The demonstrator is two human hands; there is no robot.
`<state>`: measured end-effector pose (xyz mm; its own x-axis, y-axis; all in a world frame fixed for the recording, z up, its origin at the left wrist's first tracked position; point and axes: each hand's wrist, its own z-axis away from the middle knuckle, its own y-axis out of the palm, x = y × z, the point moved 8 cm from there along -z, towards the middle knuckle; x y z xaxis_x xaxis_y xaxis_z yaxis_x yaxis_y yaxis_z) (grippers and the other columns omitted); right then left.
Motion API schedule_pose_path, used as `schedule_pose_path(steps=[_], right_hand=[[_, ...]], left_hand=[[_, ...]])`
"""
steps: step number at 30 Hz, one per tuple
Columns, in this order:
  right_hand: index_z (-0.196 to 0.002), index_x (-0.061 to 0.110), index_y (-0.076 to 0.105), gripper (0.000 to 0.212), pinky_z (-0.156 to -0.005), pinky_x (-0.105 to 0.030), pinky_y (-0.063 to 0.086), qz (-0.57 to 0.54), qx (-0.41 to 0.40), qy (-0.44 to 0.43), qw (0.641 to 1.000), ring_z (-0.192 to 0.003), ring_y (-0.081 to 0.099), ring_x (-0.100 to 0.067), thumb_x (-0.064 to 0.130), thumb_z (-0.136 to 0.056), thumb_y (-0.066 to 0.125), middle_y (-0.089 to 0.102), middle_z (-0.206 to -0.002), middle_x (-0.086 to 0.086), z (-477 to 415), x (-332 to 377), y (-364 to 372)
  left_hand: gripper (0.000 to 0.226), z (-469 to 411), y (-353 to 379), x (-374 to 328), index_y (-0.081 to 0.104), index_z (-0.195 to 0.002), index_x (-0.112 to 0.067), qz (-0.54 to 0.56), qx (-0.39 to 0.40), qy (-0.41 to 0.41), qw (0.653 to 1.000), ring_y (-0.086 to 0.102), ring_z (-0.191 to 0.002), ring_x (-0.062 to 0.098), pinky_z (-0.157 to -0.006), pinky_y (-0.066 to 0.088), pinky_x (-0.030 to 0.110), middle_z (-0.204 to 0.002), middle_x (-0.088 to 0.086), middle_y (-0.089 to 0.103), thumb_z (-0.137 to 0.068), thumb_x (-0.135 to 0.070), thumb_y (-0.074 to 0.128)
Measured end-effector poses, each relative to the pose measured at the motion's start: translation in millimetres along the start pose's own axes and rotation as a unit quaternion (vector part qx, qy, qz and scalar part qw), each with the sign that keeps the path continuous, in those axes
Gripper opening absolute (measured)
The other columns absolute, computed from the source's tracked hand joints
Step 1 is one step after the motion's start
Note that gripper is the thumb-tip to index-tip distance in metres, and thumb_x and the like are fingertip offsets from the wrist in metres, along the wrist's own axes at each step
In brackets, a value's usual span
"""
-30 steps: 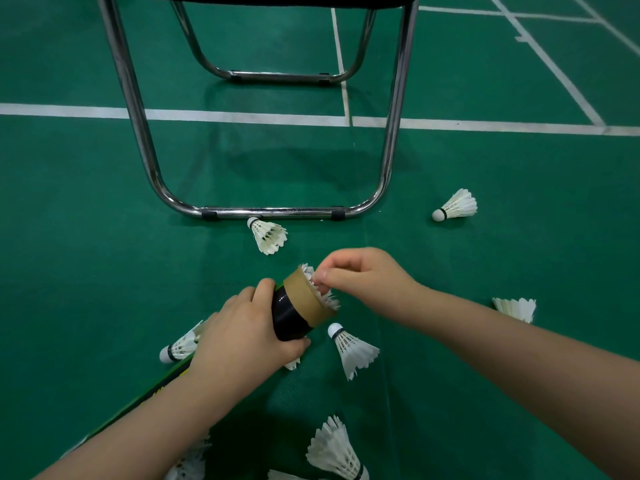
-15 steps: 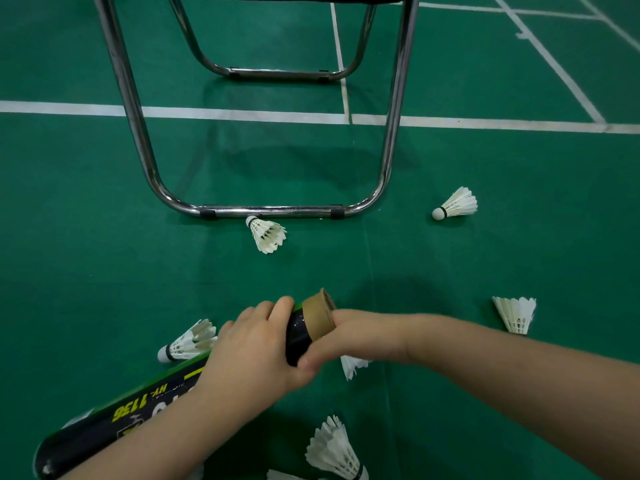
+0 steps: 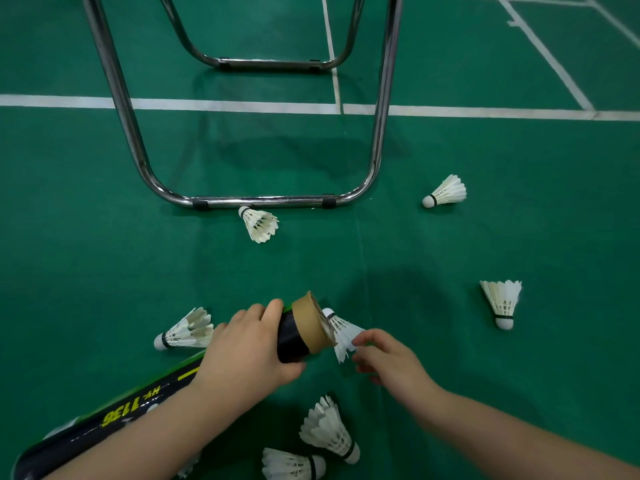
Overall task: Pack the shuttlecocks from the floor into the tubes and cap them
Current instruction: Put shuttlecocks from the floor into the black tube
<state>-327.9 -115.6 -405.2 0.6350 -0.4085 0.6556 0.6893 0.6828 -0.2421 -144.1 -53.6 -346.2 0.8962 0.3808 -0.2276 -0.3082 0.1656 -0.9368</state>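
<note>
**Tube** point(image 3: 294, 337): lying aslant and uncapped. The left hand point(image 3: 242, 355) is gripping it just behind the brown mouth. Contents hidden; no cap showing.

**Shuttlecock** point(image 3: 341, 330): lying on the floor point(image 3: 104, 254), cork just beside the tube mouth. The right hand point(image 3: 388, 362) is reaching at its feathers with fingers loosely curled. Whether it is pinching them cannot be told.

**Loose shuttlecocks** point(image 3: 445, 195), six showing: one at the chair point(image 3: 263, 201) rail, two well to the right, one left of the tube, two near the bottom edge.

**Progress, by judgement:** packing is running partway. At least seven are waiting to go in, and capping is not yet begun.
</note>
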Motion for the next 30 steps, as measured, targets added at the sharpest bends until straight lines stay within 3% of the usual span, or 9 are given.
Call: schedule_pose_path(steps=[5,9,12,16,20,22,25,28,30], right_hand=[[-0.1,0.037,0.061,0.02,-0.074,-0.032,0.05,-0.052,0.052,0.052,0.996,-0.095,0.059,-0.015,0.024,-0.091,0.05,0.06,-0.105,0.004,-13.1,-10.1,19.4],[-0.113,0.034,0.059,0.025,-0.082,-0.032,0.043,-0.079,0.068,0.06,0.993,-0.115,0.051,-0.019,0.026,-0.092,0.05,0.057,-0.123,0.0,-27.7,-12.4,27.4],[-0.098,0.028,0.068,0.019,-0.084,-0.03,0.044,-0.079,0.009,0.032,0.996,-0.104,0.057,-0.02,0.021,-0.09,0.053,0.063,-0.116,-0.004,-29.6,-1.4,15.5],[-0.074,0.029,0.07,0.021,-0.066,-0.025,0.045,-0.022,-0.08,-0.111,0.99,-0.075,0.058,-0.012,0.015,-0.086,0.06,0.07,-0.085,-0.001,-7.1,31.4,-7.0],[-0.063,0.025,0.056,0.025,-0.046,-0.013,0.03,0.029,-0.102,-0.208,0.972,-0.047,0.039,-0.002,0.008,-0.078,0.067,0.048,-0.049,0.015,20.9,55.0,-11.5],[-0.062,0.026,0.052,0.028,-0.048,-0.014,0.03,0.069,-0.104,-0.232,0.965,-0.049,0.04,-0.001,0.008,-0.077,0.066,0.048,-0.049,0.016,32.0,62.7,-8.4],[-0.071,0.031,0.049,0.029,-0.059,-0.018,0.037,0.124,-0.08,-0.271,0.951,-0.06,0.045,0.0,0.006,-0.082,0.06,0.052,-0.066,0.013,50.1,73.7,2.3],[-0.085,0.027,0.043,0.022,-0.073,-0.032,0.043,0.201,-0.067,-0.307,0.928,-0.079,0.053,-0.017,0.007,-0.089,0.052,0.058,-0.084,0.006,69.6,86.9,9.0],[-0.09,0.026,0.04,0.019,-0.072,-0.033,0.041,0.224,-0.074,-0.315,0.919,-0.079,0.05,-0.02,0.009,-0.092,0.048,0.057,-0.086,0.004,80.3,96.0,6.7]], left_hand=[[0.056,4.7,4.2,-2.5,0.036,-0.107,-0.027,-0.007,0.008,-0.002,1.0,0.051,-0.099,0.017,-0.079,0.042,0.03,-0.1,-0.007,0.049,-0.07,-0.063,0.057],[0.055,8.5,8.3,3.7,0.038,-0.102,-0.025,-0.003,0.007,-0.007,1.0,0.053,-0.094,0.019,-0.078,0.045,0.032,-0.096,-0.005,0.051,-0.067,-0.061,0.06],[0.055,10.7,9.4,10.4,0.038,-0.102,-0.024,-0.001,0.01,-0.017,1.0,0.054,-0.09,0.019,-0.077,0.047,0.033,-0.094,-0.003,0.051,-0.066,-0.059,0.062],[0.055,14.0,9.5,13.9,0.038,-0.102,-0.024,-0.005,0.012,-0.018,1.0,0.054,-0.09,0.02,-0.077,0.047,0.033,-0.096,-0.002,0.052,-0.067,-0.058,0.063],[0.057,21.9,11.0,8.3,0.037,-0.105,-0.023,-0.017,0.022,-0.007,1.0,0.054,-0.093,0.021,-0.077,0.046,0.033,-0.1,-0.001,0.053,-0.068,-0.059,0.062],[0.058,26.2,9.5,2.8,0.037,-0.107,-0.024,-0.02,0.024,0.0,1.0,0.054,-0.094,0.021,-0.077,0.044,0.033,-0.102,-0.002,0.053,-0.068,-0.059,0.061],[0.058,30.0,0.1,-7.8,0.037,-0.107,-0.024,-0.011,0.005,0.015,1.0,0.053,-0.097,0.021,-0.074,0.041,0.032,-0.101,-0.002,0.053,-0.067,-0.058,0.062],[0.053,34.5,-11.0,-18.9,0.036,-0.101,-0.025,-0.009,-0.012,0.034,0.999,0.053,-0.095,0.02,-0.069,0.038,0.03,-0.094,-0.004,0.05,-0.067,-0.056,0.062],[0.052,37.0,-17.2,-26.0,0.033,-0.096,-0.025,-0.009,-0.016,0.05,0.999,0.053,-0.092,0.021,-0.067,0.038,0.03,-0.091,-0.004,0.048,-0.066,-0.056,0.062]])
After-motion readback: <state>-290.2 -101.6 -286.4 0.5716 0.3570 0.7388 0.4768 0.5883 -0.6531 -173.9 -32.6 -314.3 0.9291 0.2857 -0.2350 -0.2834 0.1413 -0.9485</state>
